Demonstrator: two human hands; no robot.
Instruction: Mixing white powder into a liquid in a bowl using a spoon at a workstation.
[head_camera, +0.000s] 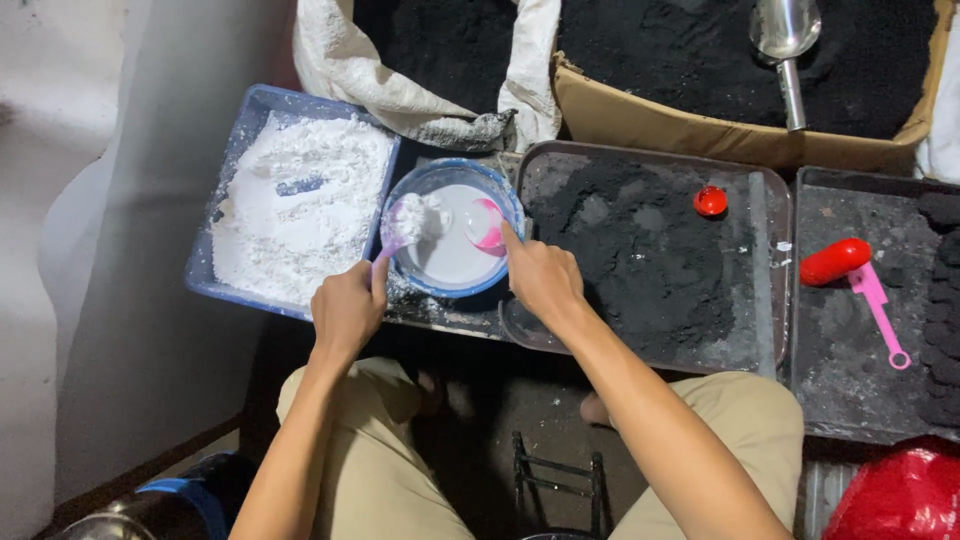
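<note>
Hands (347, 308) (540, 277) holding spoons (487, 224) over bowl (450, 262)

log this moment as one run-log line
left hand: holds spoon of white powder | right hand: holds pink spoon | both over blue bowl

A makeshift powder-mixing workshop (floor-level, grimy): beside the central metal tray (770, 240) of black powder sit a cardboard box (700, 125) and a sack (340, 60).

Your left hand (347, 308) is curled into a loose fist, knuckles up, fingers wrapped closed, forearm running straight up from the lower left. Your right hand (541, 275) lies further forward, its fingers pinched together and pointing up-left, wrist slightly bent, bare forearm stretching diagonally from the lower right. Both elbows sit over your knees.
</note>
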